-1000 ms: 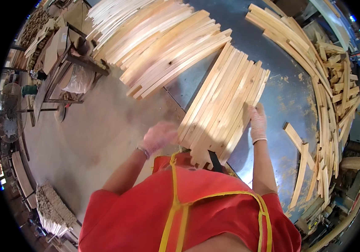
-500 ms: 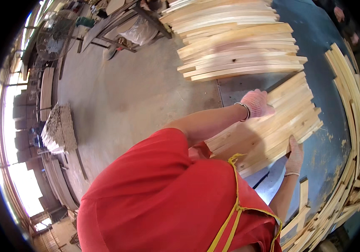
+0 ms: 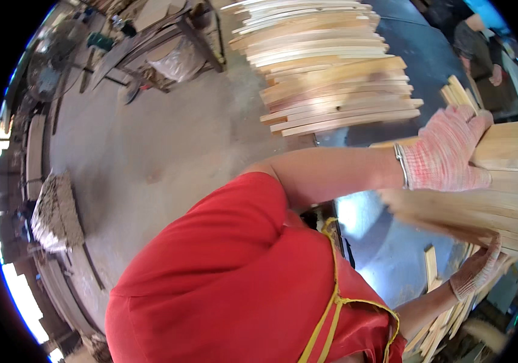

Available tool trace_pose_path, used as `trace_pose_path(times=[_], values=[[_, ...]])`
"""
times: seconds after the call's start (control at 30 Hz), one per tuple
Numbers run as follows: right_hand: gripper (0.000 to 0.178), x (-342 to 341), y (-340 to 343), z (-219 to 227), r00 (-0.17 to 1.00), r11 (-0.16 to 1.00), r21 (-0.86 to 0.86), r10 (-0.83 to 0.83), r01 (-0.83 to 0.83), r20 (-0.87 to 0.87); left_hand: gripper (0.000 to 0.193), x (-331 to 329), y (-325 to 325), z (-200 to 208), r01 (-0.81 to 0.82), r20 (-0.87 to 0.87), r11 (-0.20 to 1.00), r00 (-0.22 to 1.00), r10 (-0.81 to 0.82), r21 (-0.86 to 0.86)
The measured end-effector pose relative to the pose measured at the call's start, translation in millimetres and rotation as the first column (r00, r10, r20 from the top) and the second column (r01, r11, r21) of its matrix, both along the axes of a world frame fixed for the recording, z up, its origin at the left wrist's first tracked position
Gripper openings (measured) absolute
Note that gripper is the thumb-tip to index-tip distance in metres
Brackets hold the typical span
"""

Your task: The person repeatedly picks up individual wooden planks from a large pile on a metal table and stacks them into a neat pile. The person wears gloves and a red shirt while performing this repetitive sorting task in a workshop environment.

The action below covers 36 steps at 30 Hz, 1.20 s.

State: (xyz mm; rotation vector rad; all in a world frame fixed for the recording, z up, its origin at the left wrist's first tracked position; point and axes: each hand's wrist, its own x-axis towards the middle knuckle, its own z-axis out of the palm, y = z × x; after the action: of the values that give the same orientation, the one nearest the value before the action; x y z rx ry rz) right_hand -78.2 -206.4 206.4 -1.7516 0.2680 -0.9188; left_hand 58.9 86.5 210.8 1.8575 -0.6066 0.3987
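A side-by-side bundle of pale wooden slats [image 3: 513, 175] is held up at the right edge of the view, lifted off the blue table [image 3: 368, 221]. My left hand [image 3: 449, 151], in a pink-and-white knit glove, grips its far side, with the thumb lying across the upper faces. Along the near side, my right hand [image 3: 480, 269], gloved too, clasps the outer slat, its fingers partly hidden by the wood. The bundle's right end passes out of view.
More slats [image 3: 331, 78] lie in a wide row at the far end of the table. Loose strips [image 3: 446, 320] are heaped at the lower right. Another person's hand [image 3: 496, 75] shows at the upper right. A wooden workbench [image 3: 192, 39] stands at the upper left.
Both hands have carried the bundle of slats from the table up and to the right. Bare blue tabletop now shows where it lay. The view has shifted slightly.
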Motion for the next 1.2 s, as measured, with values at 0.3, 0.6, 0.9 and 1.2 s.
trace_pose_path(times=[0.3, 0.6, 0.9, 1.2], values=[[0.065, -83, 106, -145, 0.915, 0.995, 0.05, 0.094, -0.08, -0.393, 0.082, 11, 96, -169, 0.22, -0.007, 0.903, 0.972, -0.234, 0.368], [0.062, -106, 197, -268, 0.541, 0.737, -0.546, -0.292, -0.399, -0.789, 0.052, 12, 167, -223, 0.051, -0.08, -0.076, 0.888, -0.453, 0.996], [0.072, -74, 152, -241, 0.649, 0.726, 0.643, 0.371, 0.243, -0.664, 0.028, -99, 253, -194, 0.292, -0.434, 0.622, 0.897, 0.087, 0.726], [0.075, -71, 201, -261, 0.747, 0.322, 0.901, 0.665, -0.29, 0.003, 0.063, -180, 270, -274, 0.065, -0.99, 0.989, -0.057, -0.131, -0.135]])
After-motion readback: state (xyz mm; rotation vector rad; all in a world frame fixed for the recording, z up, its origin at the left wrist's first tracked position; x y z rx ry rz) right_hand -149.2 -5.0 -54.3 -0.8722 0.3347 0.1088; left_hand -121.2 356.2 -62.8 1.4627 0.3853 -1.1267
